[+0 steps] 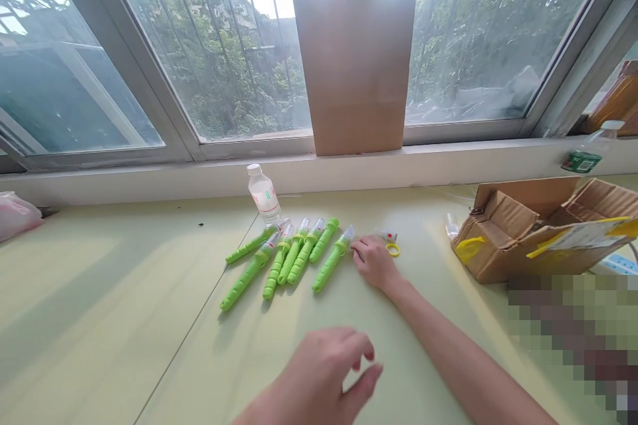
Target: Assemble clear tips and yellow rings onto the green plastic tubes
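My left hand (331,372) is raised over the near part of the pale green table, its thumb and fingers curled and apart with nothing between them. Farther off, my right hand (373,261) rests low at the table, just right of a green tube with a clear tip (333,259); whatever its fingertips may hold is too small to tell. Several more green tubes (304,251) lie side by side to the left, most with clear tips. Behind my right hand lie a small clear piece with a red spot (389,236) and a yellow ring (393,250).
A water bottle (264,196) stands behind the tubes. An open cardboard box (538,246) sits at the right, a clear piece (451,226) beside it. A cardboard sheet (356,70) leans against the window. A pinkish plastic bag (17,216) lies far left.
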`<action>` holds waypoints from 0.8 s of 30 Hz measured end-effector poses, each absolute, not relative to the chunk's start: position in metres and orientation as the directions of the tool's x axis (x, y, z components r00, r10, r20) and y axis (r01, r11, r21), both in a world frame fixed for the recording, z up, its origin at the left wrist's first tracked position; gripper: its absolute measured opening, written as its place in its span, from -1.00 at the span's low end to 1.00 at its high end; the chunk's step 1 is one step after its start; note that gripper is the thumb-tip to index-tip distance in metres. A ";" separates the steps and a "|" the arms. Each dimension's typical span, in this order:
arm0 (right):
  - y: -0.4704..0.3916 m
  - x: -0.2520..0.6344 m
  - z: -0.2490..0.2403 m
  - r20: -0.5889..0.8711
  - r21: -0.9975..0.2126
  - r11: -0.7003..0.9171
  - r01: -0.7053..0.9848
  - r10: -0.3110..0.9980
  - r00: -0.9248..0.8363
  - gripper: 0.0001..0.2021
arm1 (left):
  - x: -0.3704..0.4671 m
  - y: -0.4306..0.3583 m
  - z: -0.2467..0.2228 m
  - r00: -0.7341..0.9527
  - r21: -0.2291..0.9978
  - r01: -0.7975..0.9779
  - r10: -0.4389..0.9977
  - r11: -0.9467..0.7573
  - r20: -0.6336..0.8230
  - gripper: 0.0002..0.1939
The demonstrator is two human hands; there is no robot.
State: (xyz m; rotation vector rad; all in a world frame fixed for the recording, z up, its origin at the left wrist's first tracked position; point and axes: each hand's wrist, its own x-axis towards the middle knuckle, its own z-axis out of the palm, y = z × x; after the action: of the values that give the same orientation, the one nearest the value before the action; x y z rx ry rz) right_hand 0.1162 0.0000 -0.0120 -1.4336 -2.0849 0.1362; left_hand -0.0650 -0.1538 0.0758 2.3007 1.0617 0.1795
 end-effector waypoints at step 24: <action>-0.013 0.118 -0.013 0.492 -0.236 0.232 0.944 0.866 -0.090 -0.81 | -0.032 0.045 0.049 0.176 -0.169 0.975 0.964 -0.144 0.198 -0.80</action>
State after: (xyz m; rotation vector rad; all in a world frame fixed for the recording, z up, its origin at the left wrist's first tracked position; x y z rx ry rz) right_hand 0.1182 -0.0130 -0.0126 -1.6544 -1.9742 -0.1889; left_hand -0.0320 0.0451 0.0488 2.5931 2.2001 0.0726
